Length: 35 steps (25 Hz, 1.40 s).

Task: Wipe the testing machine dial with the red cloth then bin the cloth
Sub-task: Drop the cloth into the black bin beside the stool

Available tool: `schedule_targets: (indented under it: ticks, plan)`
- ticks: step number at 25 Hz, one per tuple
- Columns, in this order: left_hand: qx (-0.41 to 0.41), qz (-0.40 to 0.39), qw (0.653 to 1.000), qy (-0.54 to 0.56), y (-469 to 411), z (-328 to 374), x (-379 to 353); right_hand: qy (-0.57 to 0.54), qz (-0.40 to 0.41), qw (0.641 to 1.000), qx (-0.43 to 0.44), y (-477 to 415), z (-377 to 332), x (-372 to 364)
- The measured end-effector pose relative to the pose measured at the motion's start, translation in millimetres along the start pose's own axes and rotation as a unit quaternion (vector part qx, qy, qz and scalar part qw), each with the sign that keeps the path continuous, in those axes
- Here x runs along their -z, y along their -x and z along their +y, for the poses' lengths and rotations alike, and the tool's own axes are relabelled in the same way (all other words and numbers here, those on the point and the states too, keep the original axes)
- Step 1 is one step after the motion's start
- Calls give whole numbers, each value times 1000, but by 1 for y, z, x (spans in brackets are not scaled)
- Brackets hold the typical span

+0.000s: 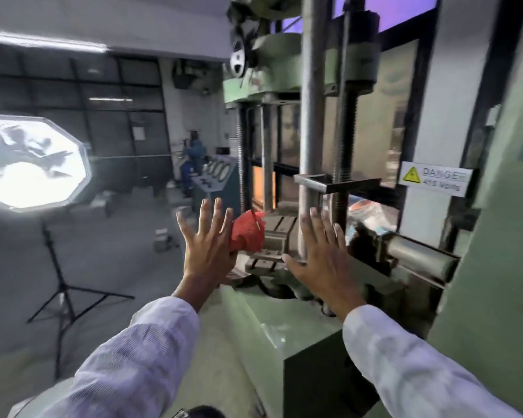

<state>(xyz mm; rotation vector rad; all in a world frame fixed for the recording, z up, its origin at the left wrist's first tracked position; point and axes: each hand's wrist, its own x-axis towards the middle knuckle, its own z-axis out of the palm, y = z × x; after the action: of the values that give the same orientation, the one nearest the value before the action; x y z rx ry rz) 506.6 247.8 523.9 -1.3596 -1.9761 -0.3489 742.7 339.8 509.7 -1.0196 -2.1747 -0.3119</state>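
A crumpled red cloth (247, 230) lies on the lower grip block of the green testing machine (287, 236). My left hand (207, 242) is raised in front of it with fingers spread, its edge overlapping the cloth's left side; whether it touches the cloth I cannot tell. My right hand (323, 254) is also up, fingers spread, holding nothing, in front of the steel column (311, 116). The machine's dial is not in view. A distant blue-green console with round dials (216, 173) stands across the room.
Threaded screws and a crosshead (338, 182) rise just behind my hands. A danger sign (435, 178) is fixed at right. A green cabinet (501, 267) fills the right edge. A bright octagonal studio light on a tripod (31, 164) stands at left on the concrete floor.
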Motion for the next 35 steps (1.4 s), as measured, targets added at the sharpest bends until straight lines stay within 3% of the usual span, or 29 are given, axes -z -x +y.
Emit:
schedule_targets:
  ticks: [8, 15, 22, 35]
  plan:
    - [85, -75, 992, -56, 59, -155, -98, -52, -94, 992, 62, -17, -142, -150]
    - [120, -169, 978, -18, 145, -214, -221, -79, -187, 977, 65, 33, -206, -284]
    - [141, -295, 945, 22, 228, -219, -304, -73, -279, 955, 68, 90, -222, -377]
    - [196, -536, 807, 153, 363, -152, -430, -49, -468, 882, 23, 216, -195, -516]
